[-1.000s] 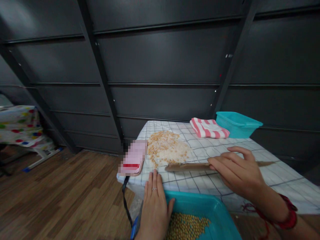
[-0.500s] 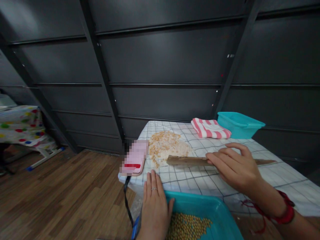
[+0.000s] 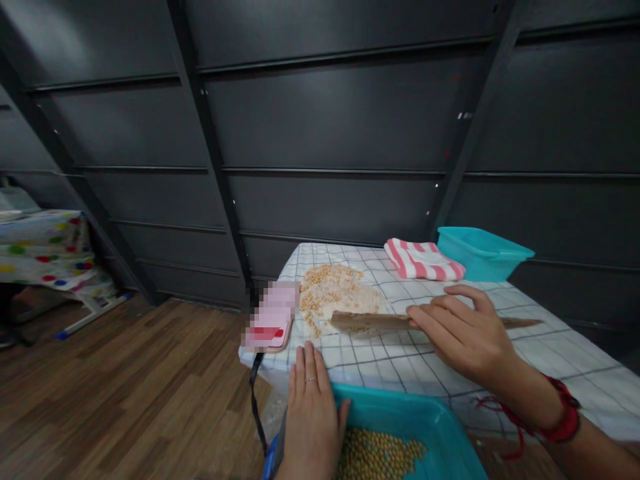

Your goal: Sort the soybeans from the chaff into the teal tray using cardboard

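My right hand grips a long flat wooden stick from above; its wide end lies by the near side of a pile of rice and soybeans on the table. At the table's front edge, my left hand rests with fingers stretched out, a ring on one of them. Its thumb lies over the rim of a teal basin below the edge. Inside that basin are many yellow-brown soybeans. A pink phone, partly pixelated, lies left of the pile.
A checked white cloth covers the table. Toward the back right stand a folded pink-striped towel and a second teal basin. A black strap hangs near the phone. Behind is a dark panelled wall.
The stick and my right hand have shifted slightly left. My left hand stays at the table edge. The whole view has moved a little.
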The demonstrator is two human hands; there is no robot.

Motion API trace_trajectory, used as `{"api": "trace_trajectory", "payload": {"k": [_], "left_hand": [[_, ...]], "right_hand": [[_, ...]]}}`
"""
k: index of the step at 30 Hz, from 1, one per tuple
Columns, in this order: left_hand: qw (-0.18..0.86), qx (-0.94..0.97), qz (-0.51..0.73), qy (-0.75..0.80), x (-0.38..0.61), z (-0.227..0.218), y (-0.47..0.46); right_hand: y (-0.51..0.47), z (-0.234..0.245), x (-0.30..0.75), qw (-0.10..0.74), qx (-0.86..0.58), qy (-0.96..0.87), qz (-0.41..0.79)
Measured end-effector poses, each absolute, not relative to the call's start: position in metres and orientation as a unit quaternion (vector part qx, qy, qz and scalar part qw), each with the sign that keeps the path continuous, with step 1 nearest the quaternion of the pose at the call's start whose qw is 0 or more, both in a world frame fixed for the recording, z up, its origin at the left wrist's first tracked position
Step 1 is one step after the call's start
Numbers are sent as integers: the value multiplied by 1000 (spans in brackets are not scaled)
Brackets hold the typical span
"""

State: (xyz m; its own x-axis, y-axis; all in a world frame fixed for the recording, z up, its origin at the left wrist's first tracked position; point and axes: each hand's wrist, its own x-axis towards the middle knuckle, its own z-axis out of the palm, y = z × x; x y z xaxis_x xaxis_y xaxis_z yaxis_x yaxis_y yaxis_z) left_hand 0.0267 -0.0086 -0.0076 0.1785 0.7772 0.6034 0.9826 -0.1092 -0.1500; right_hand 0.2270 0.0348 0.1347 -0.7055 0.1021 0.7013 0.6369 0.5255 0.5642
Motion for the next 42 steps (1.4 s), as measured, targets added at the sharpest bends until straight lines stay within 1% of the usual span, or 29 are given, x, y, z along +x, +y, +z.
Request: {"api": "trace_trajectory", "payload": {"k": [3,8,14,16,22,28,36,39,42], "left_hand": [[262,-717,-186,-618,26,-6,-10],[264,-722,-177,-615,25,-4,-10],[255,-717,-170,-626,26,-5,-10],[256,-717,-169,-625,26,-6,-10],[251,-719,-168,-626,25,-5,-9],[259,-719,-178,-619,24,-7,-9],[241,-714,-195,-627,25,-10,-8],[246,-715,-198,-624,25,-11,-9],[248,-715,-195,-623,24,-12,-9]], "right_hand": [[25,130,233,317,-237,-830,-393],[12,122,239,288,-248,-855,-354],[22,127,234,300,-228,-831,-409],[22,128,236,302,-232,-828,-411],[12,126,242,308,-247,-855,-338],[19,128,238,302,-238,-850,-359],[17,129,242,293,-232,-860,-348],[21,132,238,277,-227,-852,-382],[25,136,235,283,-232,-829,-423]]}}
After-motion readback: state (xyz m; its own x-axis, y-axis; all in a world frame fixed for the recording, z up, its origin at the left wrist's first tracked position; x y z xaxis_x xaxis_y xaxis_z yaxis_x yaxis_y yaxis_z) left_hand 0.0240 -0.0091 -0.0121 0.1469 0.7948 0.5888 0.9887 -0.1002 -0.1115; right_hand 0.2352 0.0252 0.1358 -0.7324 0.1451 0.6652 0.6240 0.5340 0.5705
